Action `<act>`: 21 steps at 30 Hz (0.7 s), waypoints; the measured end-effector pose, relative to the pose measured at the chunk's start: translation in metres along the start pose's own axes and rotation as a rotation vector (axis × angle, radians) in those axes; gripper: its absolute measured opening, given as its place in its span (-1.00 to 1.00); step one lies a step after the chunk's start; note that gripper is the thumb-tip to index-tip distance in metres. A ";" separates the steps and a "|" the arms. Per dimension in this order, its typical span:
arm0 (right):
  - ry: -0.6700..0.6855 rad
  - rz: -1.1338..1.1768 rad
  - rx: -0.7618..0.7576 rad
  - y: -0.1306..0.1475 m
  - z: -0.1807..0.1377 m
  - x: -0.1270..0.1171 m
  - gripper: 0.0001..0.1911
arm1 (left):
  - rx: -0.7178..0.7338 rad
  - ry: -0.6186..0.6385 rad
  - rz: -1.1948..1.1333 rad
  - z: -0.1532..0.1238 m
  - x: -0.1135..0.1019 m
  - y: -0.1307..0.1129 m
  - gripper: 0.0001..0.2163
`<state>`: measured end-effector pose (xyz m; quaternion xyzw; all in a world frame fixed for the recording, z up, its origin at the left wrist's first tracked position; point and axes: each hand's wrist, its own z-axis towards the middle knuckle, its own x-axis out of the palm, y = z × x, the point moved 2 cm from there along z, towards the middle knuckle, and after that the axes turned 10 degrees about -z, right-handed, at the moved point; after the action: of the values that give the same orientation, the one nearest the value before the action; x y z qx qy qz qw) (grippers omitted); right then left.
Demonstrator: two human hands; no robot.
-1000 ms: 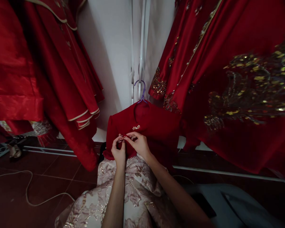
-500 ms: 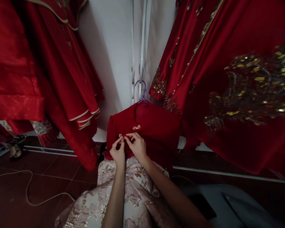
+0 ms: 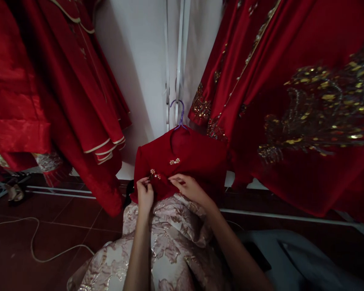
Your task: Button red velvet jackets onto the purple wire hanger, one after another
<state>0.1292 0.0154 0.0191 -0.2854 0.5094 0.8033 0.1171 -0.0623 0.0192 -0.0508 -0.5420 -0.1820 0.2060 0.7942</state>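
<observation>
"What can't we make out?"
"Whether our left hand grips anything: its fingertips curl in at the small pearly beaded ornament, at one o'clock from that hand. Our right hand is loosely bent, thumb and forefinger nearly together; we cannot tell if they pinch something."
"And the ornament's line?"
"Its long axis slants from ten to four o'clock across the red cloth garment, which hangs on a thin purple hanger at twelve o'clock. Pale pink brocade fabric hides part of the garment's lower edge from us."
</observation>
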 end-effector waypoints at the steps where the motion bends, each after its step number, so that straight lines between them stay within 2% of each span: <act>1: 0.030 -0.024 0.018 -0.005 -0.008 -0.008 -0.77 | -0.043 0.059 0.002 0.004 -0.009 0.005 -0.84; 4: 0.067 -0.073 0.085 -0.018 -0.028 -0.025 -0.82 | -0.080 0.209 0.100 0.014 -0.038 0.011 -0.86; 6: 0.116 -0.062 0.111 -0.022 -0.036 -0.027 -0.83 | -0.076 0.318 0.122 0.016 -0.051 0.006 -0.85; 8: 0.156 -0.075 0.093 -0.020 -0.039 -0.025 -0.81 | -0.055 0.450 0.119 0.014 -0.054 -0.006 -0.84; 10: 0.100 -0.171 0.052 -0.011 -0.038 -0.024 -0.77 | -0.004 0.543 0.146 0.009 -0.049 -0.020 -0.84; 13: -0.015 -0.302 0.023 0.006 -0.036 -0.025 -0.86 | 0.110 0.547 0.258 0.001 -0.034 -0.035 -0.81; 16: 0.055 -0.279 0.032 0.010 -0.037 -0.025 -0.92 | 0.175 0.513 0.338 -0.004 -0.019 -0.039 -0.78; 21: 0.061 -0.324 0.127 -0.009 -0.039 -0.025 -0.79 | 0.093 0.376 0.441 -0.011 -0.002 -0.035 -0.80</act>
<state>0.1668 -0.0125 0.0141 -0.3797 0.5100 0.7311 0.2473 -0.0534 -0.0025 -0.0217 -0.5603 0.1003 0.2777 0.7739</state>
